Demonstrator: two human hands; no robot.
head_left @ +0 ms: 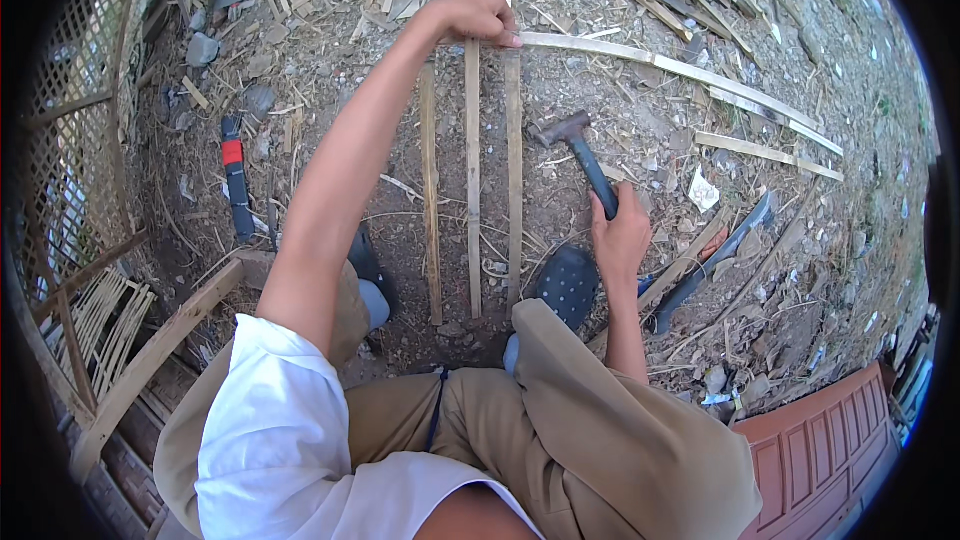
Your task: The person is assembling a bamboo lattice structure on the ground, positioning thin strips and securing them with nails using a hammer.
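Wooden strips (pixel 474 180) underlie the left hand (pixel 476 18) — grip hidden, can't tell — the right hand (pixel 622 232) clasps a hammer (pixel 588 162).

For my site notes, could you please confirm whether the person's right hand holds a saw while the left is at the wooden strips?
Not quite: the head view shows the right hand holding a hammer, not a saw; the left hand is at the wooden strips.

Littered dirt ground (pixel 590 90), lattice screen (pixel 75 70) left, reddish panelled board (pixel 815 450) lower right, daylight
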